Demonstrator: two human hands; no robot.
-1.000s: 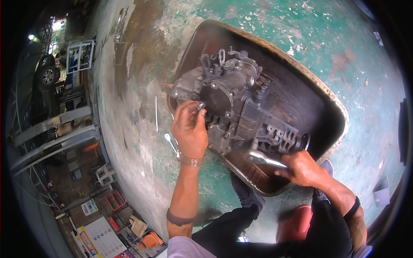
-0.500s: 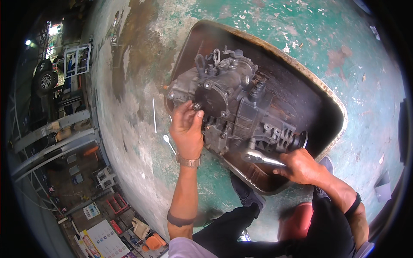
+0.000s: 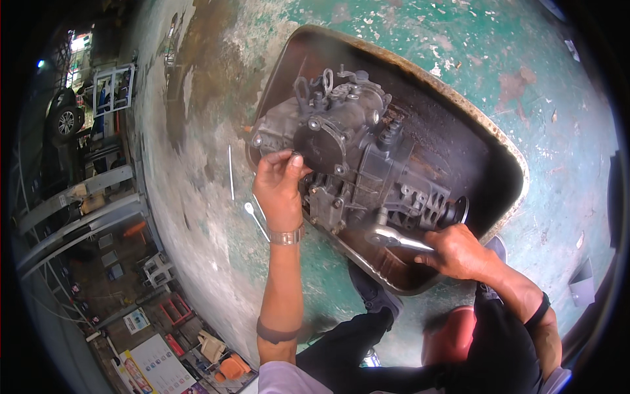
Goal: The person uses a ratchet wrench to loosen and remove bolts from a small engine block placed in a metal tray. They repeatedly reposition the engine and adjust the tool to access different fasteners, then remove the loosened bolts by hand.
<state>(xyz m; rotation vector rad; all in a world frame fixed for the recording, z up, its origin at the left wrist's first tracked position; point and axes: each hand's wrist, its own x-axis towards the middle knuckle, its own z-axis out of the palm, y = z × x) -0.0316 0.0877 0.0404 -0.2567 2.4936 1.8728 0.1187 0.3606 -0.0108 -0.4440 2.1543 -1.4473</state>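
A greasy metal gearbox [image 3: 367, 177] lies in a rusty-rimmed metal pan [image 3: 472, 100]. At the lower left edge of its round cover plate [image 3: 318, 150], my left hand [image 3: 279, 190] pinches a small fastener, now mostly hidden by the thumb. My right hand [image 3: 459, 253] grips the handle of a large chrome ratchet [image 3: 387, 238], whose head, with a socket attached, is over the pan near the gearbox’s lower right part. Left of the pan, a wrench [image 3: 256, 220] and a thin white rod [image 3: 231, 172] lie on the floor.
The pan sits on a worn green concrete floor [image 3: 459, 26], with my legs and shoes below it beside a red object [image 3: 446, 335]. At left are a vehicle wheel [image 3: 65, 121], metal frames, a red tray [image 3: 174, 307] and assorted clutter. A grey container [image 3: 581, 285] stands at right.
The gearbox and pan appear slightly further up and left in view. My left thumb and fingers now cover more of the small fastener at the cover. My right hand keeps its grip on the ratchet.
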